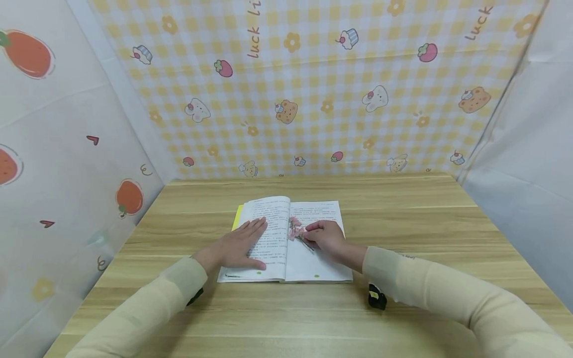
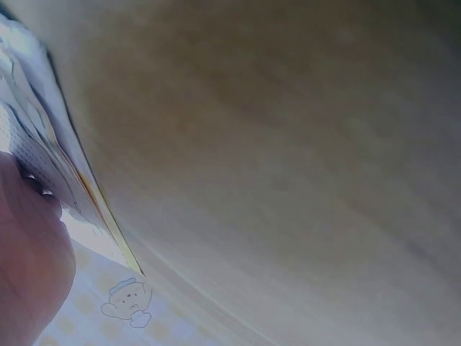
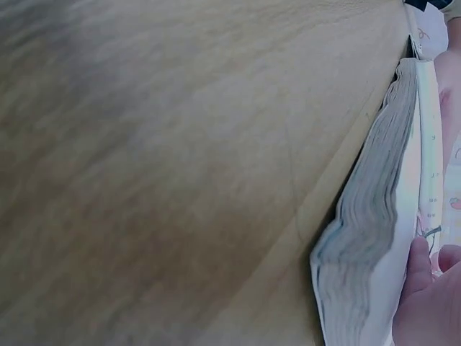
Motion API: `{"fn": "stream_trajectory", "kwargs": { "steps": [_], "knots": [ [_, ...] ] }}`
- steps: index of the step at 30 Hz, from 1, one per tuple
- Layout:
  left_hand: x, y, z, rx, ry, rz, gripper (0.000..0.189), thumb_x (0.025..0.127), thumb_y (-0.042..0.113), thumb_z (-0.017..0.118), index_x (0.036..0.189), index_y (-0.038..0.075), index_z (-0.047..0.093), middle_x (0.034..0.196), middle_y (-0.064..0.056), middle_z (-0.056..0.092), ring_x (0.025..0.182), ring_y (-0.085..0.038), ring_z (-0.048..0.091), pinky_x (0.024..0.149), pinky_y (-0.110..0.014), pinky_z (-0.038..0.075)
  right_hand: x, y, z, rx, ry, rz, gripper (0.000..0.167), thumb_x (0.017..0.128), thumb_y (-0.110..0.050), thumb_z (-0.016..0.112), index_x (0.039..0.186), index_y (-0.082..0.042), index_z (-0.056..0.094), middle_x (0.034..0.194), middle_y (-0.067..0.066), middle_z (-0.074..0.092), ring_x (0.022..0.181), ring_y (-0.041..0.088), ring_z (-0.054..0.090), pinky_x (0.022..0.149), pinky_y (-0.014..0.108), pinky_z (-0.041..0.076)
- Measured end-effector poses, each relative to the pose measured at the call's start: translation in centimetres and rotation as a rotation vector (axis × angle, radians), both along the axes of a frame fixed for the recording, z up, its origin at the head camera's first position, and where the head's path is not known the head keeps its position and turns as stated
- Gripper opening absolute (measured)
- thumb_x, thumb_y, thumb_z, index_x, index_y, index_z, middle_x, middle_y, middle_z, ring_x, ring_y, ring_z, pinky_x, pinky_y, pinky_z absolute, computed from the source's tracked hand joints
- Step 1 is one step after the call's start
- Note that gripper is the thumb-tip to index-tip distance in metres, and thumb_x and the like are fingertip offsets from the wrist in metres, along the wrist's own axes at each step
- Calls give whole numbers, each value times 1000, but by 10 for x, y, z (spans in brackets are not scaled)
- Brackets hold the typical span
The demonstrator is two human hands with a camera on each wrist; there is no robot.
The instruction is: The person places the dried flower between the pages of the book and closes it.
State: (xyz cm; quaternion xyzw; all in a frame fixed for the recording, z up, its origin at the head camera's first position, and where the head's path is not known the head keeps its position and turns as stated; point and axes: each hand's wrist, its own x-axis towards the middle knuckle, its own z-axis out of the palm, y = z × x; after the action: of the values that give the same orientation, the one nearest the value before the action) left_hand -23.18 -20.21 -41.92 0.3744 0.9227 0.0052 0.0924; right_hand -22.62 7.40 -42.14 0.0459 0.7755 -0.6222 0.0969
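An open book (image 1: 309, 266) lies on the wooden table, its left-hand pages curving up toward the spine. My left hand (image 1: 237, 246) rests on the printed left page with fingers spread and fairly straight. On the right page, beside the gutter, is a sprig of small pink flowers (image 1: 295, 229) with thin stems. Thumb and fingers of my right hand (image 1: 329, 239) pinch the sprig; part of it is hidden behind them. In the right wrist view the book's thick page edges (image 3: 371, 187) show beside my hand (image 3: 428, 306). The left wrist view catches only part of my left hand (image 2: 32, 252).
The wooden table (image 1: 403, 214) extends around the book to a yellow checked backdrop (image 1: 313, 99) behind. White printed sheeting (image 1: 80, 129) hangs at the left, and plain pale sheeting (image 1: 528, 139) at the right. A yellow cover edge (image 1: 237, 217) sticks out at the book's left.
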Motion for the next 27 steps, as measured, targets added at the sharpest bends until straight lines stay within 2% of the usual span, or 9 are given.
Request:
{"fn": "stream_trajectory", "kwargs": {
  "steps": [10,15,19,23,27],
  "knots": [
    [-1,0,-1,4,0,-2,115,81,84,37,155,2,3,162,-12,-1,147,-25,0,118,-38,5,6,12,9,148,61,85,25,84,-7,73,107,2,68,87,7,73,73,16,68,66,26,56],
    [0,0,0,6,0,-2,115,81,83,37,155,2,4,162,-12,-1,147,-25,0,118,-39,5,6,22,11,169,83,99,27,83,-6,74,108,4,67,89,8,72,72,18,67,63,27,56],
    [0,0,0,0,5,-3,114,82,83,38,155,2,4,161,-12,-1,147,-25,1,118,-39,5,1,34,11,188,117,129,27,86,-7,72,109,5,66,92,9,71,77,20,67,66,28,57],
    [1,0,1,10,7,-10,113,83,80,42,155,0,6,161,-14,1,147,-27,2,118,-41,6,-4,50,12,298,246,212,30,88,-12,72,112,5,66,103,12,70,94,25,67,79,34,57],
    [1,0,1,-1,6,-7,113,83,80,41,155,1,3,161,-13,-2,147,-26,0,118,-39,4,-8,67,15,481,422,330,37,91,-19,70,121,2,64,120,16,65,111,32,61,92,44,51]
  ]
}}
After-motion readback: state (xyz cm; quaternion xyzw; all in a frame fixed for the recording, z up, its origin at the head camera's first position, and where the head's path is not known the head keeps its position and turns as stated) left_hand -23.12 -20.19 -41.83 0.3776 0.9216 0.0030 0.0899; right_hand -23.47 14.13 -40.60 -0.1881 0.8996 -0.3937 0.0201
